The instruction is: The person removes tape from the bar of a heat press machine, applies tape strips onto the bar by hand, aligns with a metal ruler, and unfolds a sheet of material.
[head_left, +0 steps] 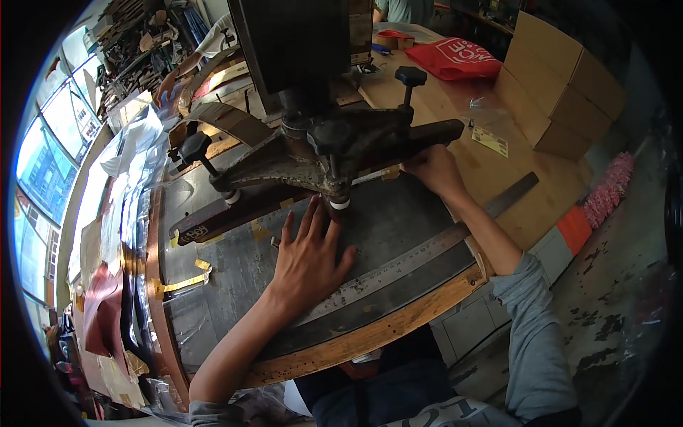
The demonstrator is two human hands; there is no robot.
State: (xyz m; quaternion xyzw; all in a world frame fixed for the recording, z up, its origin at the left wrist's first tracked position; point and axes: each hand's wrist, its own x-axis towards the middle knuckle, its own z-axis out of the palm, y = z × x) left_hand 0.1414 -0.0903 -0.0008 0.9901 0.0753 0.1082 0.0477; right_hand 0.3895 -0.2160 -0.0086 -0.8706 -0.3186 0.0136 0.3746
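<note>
The left hand is palm-down on the dark flat plate, fingers extended and slightly spread, fingertips at the front edge of the long dark-brown bar. The bar lies across the plate beneath the black metal press head with its knobbed screws. The right hand has its fingers curled near the bar's right end; whether they grip anything cannot be told.

Edges: a worn wooden strip borders the plate's near side and a reddish-brown strip its left side. Exposed plate extends between the bar and the graduated metal ruler, right of the left hand.

Containers: the brown cardboard box stands right of the press; its contents are not visible. The red bag with white lettering lies beside it; its contents are hidden.
</note>
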